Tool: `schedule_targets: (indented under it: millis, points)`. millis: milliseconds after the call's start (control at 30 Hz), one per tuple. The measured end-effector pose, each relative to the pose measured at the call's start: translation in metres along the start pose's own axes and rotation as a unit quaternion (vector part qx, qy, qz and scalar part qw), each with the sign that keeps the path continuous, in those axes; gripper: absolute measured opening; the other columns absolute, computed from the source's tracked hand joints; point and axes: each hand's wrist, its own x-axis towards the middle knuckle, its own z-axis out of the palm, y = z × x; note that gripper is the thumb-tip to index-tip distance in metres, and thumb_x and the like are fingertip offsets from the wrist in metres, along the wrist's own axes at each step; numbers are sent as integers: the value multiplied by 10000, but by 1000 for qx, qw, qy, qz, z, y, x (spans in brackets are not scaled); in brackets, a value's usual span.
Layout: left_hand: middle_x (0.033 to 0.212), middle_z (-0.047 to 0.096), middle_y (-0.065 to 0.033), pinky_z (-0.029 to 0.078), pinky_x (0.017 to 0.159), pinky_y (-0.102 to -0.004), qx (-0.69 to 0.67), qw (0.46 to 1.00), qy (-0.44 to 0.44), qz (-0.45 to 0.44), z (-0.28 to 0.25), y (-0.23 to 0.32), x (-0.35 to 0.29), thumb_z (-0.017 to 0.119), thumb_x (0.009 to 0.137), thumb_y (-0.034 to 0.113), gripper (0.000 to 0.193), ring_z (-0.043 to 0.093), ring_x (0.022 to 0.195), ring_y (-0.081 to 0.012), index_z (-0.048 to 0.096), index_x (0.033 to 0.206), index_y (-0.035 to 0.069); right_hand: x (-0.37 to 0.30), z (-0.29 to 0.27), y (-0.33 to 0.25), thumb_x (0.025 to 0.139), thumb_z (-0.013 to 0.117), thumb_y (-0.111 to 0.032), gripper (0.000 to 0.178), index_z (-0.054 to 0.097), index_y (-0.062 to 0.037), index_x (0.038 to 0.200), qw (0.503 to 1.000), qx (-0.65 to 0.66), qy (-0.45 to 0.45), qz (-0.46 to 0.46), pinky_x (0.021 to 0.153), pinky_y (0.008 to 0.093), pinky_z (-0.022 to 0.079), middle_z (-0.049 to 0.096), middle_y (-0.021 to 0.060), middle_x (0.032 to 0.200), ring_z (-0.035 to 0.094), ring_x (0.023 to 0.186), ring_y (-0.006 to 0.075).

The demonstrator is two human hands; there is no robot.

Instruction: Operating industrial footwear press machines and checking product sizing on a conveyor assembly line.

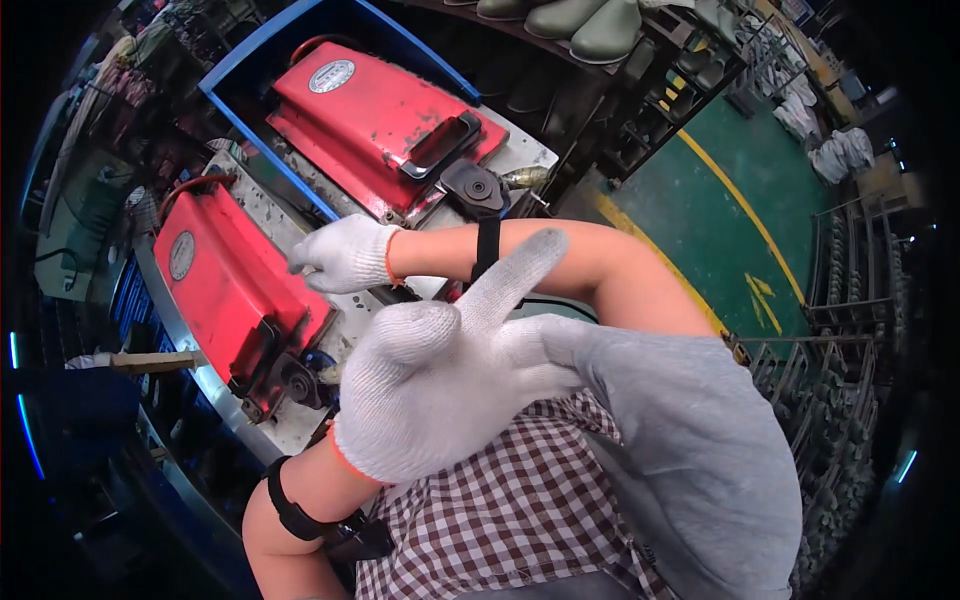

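Observation:
My left hand (430,390), in a white knitted glove with an orange cuff, reaches across my body. Its fingers pinch the loose grey sleeve (690,400) of my right arm, while one finger stretches out, up and to the right. My right hand (348,254), gloved the same way, is beyond it between two red-covered machines. Its fingers are curled together, and whatever they hold, if anything, is hidden. The nearer red machine (230,290) is just left of my right hand. The farther red machine (375,115) stands above it, inside a blue frame (270,165).
Each machine has a black handle (440,145) and a dark round fitting (478,187) at its near end. Rubber boots (600,30) line a shelf at the top. Racks of metal parts (850,270) stand right, beyond a green floor (690,200) with yellow lines.

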Motion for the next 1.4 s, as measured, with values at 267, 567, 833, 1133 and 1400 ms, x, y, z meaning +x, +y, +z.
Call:
schedule_targets:
  millis: [267,567,833,1133,1400]
  points:
    - [1467,564,-252,422,1145,-451,397,884,200,146,-24,56,-50,711,865,288,930,550,1368,-360,266,1651,66,-70,13,-15,971,618,-289,443,617,-129,1384,709,687,34,155,926,436,566,741,195,1065,732,1036,329]
    - [1073,711,-185,530,904,-497,791,182,565,150,-150,94,-226,706,846,239,347,669,1040,-382,700,1135,48,-64,111,-12,1032,613,-421,506,592,1,1309,895,356,-204,174,765,367,556,704,139,1009,690,831,199]
    - [841,700,-128,479,782,-489,848,125,509,75,-183,98,-236,670,932,340,256,679,823,-339,691,953,85,-31,135,-53,937,712,-463,585,605,28,1236,901,245,-285,217,636,337,529,663,96,797,643,672,169]
    - [766,689,-96,495,710,-459,849,130,503,98,-194,101,-226,685,916,398,306,709,763,-301,630,829,110,-59,209,-103,1067,543,-525,516,613,-26,959,731,379,-504,260,471,288,442,616,56,661,555,518,131]
    - [763,708,-145,554,687,-477,841,155,502,129,-150,116,-246,631,923,353,278,710,707,-343,652,917,76,-7,155,-128,1044,569,-542,467,604,-78,1091,779,219,-549,210,597,284,541,655,28,780,641,654,137]
